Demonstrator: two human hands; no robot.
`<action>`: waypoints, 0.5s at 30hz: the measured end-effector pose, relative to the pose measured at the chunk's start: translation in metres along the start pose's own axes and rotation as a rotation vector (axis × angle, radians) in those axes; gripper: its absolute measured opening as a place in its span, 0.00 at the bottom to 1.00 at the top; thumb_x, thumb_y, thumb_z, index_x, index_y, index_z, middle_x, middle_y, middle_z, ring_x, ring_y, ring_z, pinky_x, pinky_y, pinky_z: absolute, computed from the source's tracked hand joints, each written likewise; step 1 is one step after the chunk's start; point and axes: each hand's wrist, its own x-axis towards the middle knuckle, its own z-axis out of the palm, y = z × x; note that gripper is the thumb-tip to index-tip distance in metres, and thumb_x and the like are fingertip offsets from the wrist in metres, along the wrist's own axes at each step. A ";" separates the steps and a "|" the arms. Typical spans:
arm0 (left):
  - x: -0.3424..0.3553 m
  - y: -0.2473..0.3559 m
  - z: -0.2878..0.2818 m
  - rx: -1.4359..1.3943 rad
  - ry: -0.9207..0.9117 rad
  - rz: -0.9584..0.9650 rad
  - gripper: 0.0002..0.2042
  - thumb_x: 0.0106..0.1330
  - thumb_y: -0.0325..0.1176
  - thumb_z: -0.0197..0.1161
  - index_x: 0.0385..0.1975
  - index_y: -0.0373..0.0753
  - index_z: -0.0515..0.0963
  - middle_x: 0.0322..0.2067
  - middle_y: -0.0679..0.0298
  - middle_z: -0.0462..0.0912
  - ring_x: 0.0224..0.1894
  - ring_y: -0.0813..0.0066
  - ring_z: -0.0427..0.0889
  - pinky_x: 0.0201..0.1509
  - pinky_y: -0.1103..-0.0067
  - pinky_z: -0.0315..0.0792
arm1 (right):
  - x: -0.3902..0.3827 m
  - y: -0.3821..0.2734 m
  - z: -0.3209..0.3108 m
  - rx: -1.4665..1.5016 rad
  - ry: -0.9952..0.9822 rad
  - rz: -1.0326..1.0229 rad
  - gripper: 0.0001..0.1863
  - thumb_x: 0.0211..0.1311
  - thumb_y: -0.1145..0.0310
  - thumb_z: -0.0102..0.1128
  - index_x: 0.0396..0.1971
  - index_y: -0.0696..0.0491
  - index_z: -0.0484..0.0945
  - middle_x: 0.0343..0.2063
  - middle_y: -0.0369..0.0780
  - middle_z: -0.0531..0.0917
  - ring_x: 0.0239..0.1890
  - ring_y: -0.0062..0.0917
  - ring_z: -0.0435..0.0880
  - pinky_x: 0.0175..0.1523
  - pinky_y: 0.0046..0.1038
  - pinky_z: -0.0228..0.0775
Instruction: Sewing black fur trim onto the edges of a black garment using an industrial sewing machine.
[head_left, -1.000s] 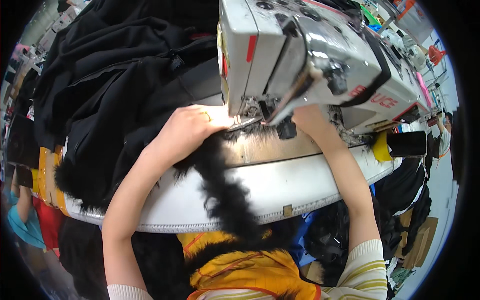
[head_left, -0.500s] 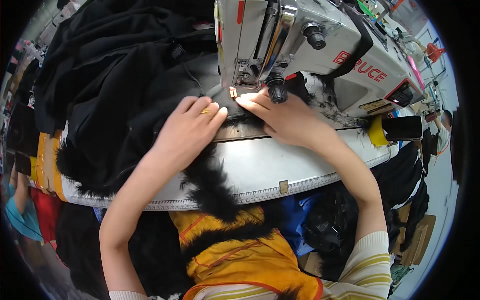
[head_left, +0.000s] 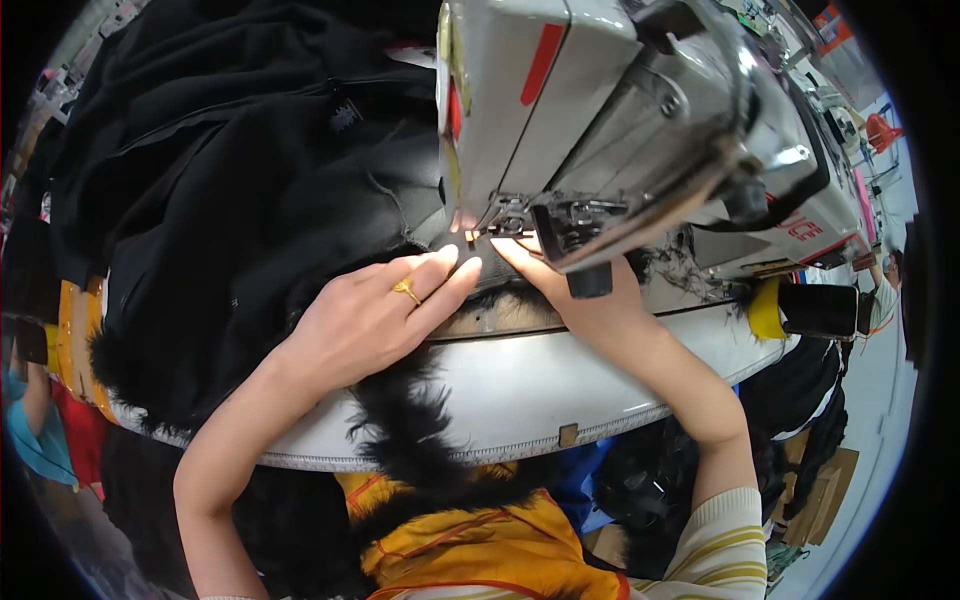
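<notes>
Two hands, left hand, right hand, one sewing machine, one black fur strip

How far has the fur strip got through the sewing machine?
Partway, it seems. Done: black cloth is piled left of the machine. In hand: the left hand and right hand press the work flat by the needle. Left: a length of fur strip hangs off the table edge.
</notes>
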 end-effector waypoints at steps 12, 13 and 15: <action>0.008 0.002 -0.004 0.007 0.034 -0.073 0.10 0.49 0.30 0.57 0.32 0.39 0.75 0.35 0.67 0.76 0.43 0.75 0.76 0.42 0.81 0.72 | -0.003 0.003 0.010 0.168 0.015 0.038 0.22 0.47 0.76 0.53 0.47 0.47 0.79 0.37 0.35 0.80 0.39 0.25 0.79 0.42 0.24 0.70; 0.005 0.002 -0.004 0.005 0.041 -0.090 0.10 0.49 0.30 0.57 0.32 0.39 0.75 0.35 0.67 0.76 0.42 0.76 0.77 0.40 0.82 0.72 | -0.003 0.004 0.011 0.169 0.013 0.052 0.23 0.47 0.76 0.53 0.47 0.47 0.79 0.35 0.34 0.80 0.37 0.24 0.79 0.41 0.23 0.70; -0.001 0.004 -0.007 -0.003 0.008 -0.136 0.11 0.48 0.29 0.58 0.33 0.38 0.77 0.37 0.68 0.77 0.42 0.78 0.77 0.36 0.84 0.71 | -0.005 0.006 0.017 0.237 0.010 0.099 0.14 0.44 0.73 0.56 0.34 0.49 0.79 0.30 0.37 0.78 0.36 0.29 0.76 0.40 0.27 0.70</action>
